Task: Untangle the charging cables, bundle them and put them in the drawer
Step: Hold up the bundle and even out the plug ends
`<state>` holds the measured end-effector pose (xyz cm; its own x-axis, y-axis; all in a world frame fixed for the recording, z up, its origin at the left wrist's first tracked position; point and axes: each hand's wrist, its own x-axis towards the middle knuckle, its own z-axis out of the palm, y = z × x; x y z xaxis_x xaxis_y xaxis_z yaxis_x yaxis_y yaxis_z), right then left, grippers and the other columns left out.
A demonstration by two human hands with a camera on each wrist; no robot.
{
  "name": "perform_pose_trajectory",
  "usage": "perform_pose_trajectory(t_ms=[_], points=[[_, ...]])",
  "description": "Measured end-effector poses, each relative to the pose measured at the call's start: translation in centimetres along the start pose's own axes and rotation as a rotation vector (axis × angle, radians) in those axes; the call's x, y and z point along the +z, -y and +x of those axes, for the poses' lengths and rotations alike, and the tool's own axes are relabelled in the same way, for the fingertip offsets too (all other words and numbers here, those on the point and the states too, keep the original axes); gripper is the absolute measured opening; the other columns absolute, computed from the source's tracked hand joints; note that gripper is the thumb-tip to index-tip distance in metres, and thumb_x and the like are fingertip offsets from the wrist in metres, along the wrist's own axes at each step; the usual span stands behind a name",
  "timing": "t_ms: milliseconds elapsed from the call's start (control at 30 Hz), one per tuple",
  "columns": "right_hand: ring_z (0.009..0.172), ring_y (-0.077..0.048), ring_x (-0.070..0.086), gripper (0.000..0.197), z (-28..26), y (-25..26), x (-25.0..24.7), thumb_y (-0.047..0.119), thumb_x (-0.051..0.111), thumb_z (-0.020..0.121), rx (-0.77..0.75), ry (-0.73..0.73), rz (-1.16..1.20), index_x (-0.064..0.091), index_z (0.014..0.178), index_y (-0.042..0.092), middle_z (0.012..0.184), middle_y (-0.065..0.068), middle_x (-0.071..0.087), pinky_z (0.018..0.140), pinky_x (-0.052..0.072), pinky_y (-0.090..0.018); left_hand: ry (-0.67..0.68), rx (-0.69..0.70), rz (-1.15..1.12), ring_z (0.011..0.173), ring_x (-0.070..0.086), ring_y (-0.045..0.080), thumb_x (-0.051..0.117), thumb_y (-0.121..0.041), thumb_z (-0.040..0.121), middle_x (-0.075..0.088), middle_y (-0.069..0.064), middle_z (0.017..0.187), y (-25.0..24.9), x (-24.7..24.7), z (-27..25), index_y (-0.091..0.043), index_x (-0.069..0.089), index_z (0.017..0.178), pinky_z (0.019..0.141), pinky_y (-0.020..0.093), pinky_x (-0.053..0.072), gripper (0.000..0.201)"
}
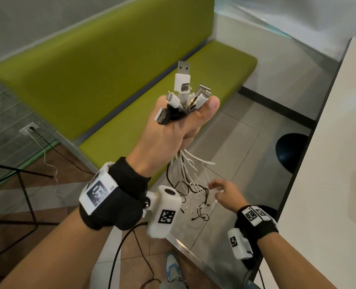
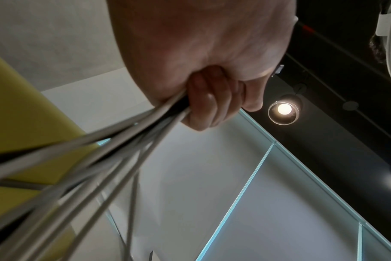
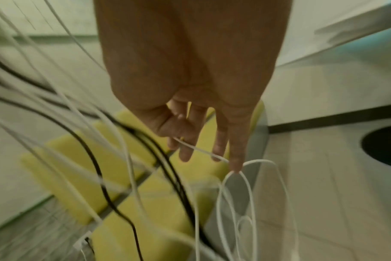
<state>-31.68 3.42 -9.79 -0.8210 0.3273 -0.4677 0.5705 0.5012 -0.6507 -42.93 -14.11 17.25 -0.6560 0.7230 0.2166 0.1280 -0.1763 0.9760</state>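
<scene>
My left hand (image 1: 181,126) is raised in a fist that grips a bunch of charging cables just below their plugs. The white and black USB plugs (image 1: 182,88) stick up above the fist. The loose cables (image 1: 185,176) hang beneath it in a tangle of white and black strands. In the left wrist view my curled fingers (image 2: 208,109) clamp the cables (image 2: 114,144). Lower down, my right hand (image 1: 221,190) reaches into the hanging strands with its fingers spread. A thin white cable (image 3: 199,149) lies across those straight fingers (image 3: 234,155). No drawer is in view.
A green upholstered bench (image 1: 110,80) runs behind the cables. A white table (image 1: 329,163) stands at the right, with a round black base (image 1: 291,149) under it. A wall socket (image 1: 29,129) with plugged leads and a black metal frame (image 1: 23,184) are at the left.
</scene>
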Motion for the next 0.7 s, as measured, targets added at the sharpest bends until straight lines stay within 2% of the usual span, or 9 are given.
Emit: perform_pose_trajectory(t_ms=[100,167,233,300,400,500,567,633,700], points=[[0.115,-0.01,0.054,0.055,-1.4,2.9,-2.5,-0.008,0.05,0.079,-0.176,-0.291,-0.019,0.058,0.124,0.021,0.12,0.005,0.062,0.102,0.044,-0.031,0.003,-0.019,-0.007,0.04,0.012,0.017,0.057,-0.035,0.088,0.012,0.007,0.053,0.3,0.0,0.2,-0.017,0.023,0.059,0.042,0.023,0.012,0.048],[0.108,-0.009,0.056,0.043,-3.2,5.9,-4.2,0.0,0.055,0.079,-0.431,-0.502,0.067,0.059,0.119,0.014,0.114,0.003,0.062,0.099,0.047,-0.03,-0.004,-0.047,-0.016,0.041,0.011,0.016,0.06,-0.034,0.085,0.012,0.006,0.054,0.6,0.1,0.3,-0.017,0.023,0.06,0.042,0.023,0.012,0.049],[0.101,-0.013,0.057,0.033,-5.2,8.8,-5.2,0.012,0.058,0.079,-0.753,-0.568,0.102,0.063,0.111,0.008,0.107,-0.001,0.061,0.093,0.047,-0.027,-0.024,-0.076,-0.046,0.042,0.01,0.016,0.064,-0.03,0.082,0.011,0.005,0.055,0.9,0.2,0.4,-0.019,0.023,0.06,0.042,0.023,0.011,0.048],[0.098,-0.021,0.059,0.028,-6.6,11.0,-5.0,0.02,0.062,0.083,-0.984,-0.531,0.037,0.068,0.105,0.004,0.105,-0.009,0.062,0.088,0.048,-0.031,-0.023,-0.096,-0.062,0.042,0.01,0.015,0.065,-0.028,0.08,0.012,0.0,0.053,1.2,0.5,0.5,-0.022,0.023,0.06,0.042,0.024,0.01,0.047],[0.097,-0.03,0.061,0.026,-6.8,13.1,-3.3,0.021,0.069,0.085,-1.117,-0.442,-0.038,0.071,0.103,0.003,0.101,-0.015,0.063,0.084,0.05,-0.04,-0.013,-0.106,-0.042,0.042,0.011,0.015,0.066,-0.029,0.079,0.017,-0.005,0.051,1.4,1.0,0.6,-0.025,0.027,0.058,0.042,0.026,0.011,0.045],[0.083,-0.029,0.06,0.021,-6.5,13.6,-1.5,0.021,0.066,0.088,-1.14,-0.421,-0.025,0.073,0.096,0.004,0.091,-0.014,0.062,0.072,0.049,-0.042,-0.004,-0.103,-0.018,0.042,0.012,0.015,0.066,-0.03,0.08,0.018,-0.005,0.051,1.6,1.1,0.4,-0.027,0.032,0.055,0.042,0.025,0.013,0.042],[0.081,-0.027,0.06,0.019,-6.5,13.3,-0.9,0.022,0.066,0.087,-1.115,-0.339,-0.015,0.073,0.095,0.007,0.093,-0.01,0.064,0.069,0.05,-0.041,-0.007,-0.106,-0.027,0.042,0.012,0.016,0.066,-0.03,0.08,0.019,-0.006,0.051,1.8,1.0,0.2,-0.028,0.033,0.055,0.042,0.027,0.012,0.042],[0.089,-0.025,0.061,0.024,-6.6,13.1,-0.4,0.028,0.066,0.087,-1.063,-0.203,-0.073,0.072,0.103,0.012,0.101,-0.007,0.066,0.074,0.052,-0.04,-0.029,-0.119,-0.077,0.042,0.013,0.014,0.067,-0.03,0.078,0.021,-0.009,0.05,1.9,1.0,0.0,-0.028,0.035,0.054,0.043,0.028,0.011,0.04],[0.099,-0.022,0.06,0.033,-6.1,13.1,0.4,0.036,0.065,0.086,-1.026,-0.06,-0.221,0.066,0.115,0.02,0.108,-0.004,0.066,0.086,0.049,-0.038,-0.04,-0.107,-0.139,0.04,0.014,0.011,0.065,-0.029,0.078,0.023,-0.011,0.05,1.9,1.2,-0.2,-0.029,0.037,0.053,0.042,0.026,0.011,0.038]])
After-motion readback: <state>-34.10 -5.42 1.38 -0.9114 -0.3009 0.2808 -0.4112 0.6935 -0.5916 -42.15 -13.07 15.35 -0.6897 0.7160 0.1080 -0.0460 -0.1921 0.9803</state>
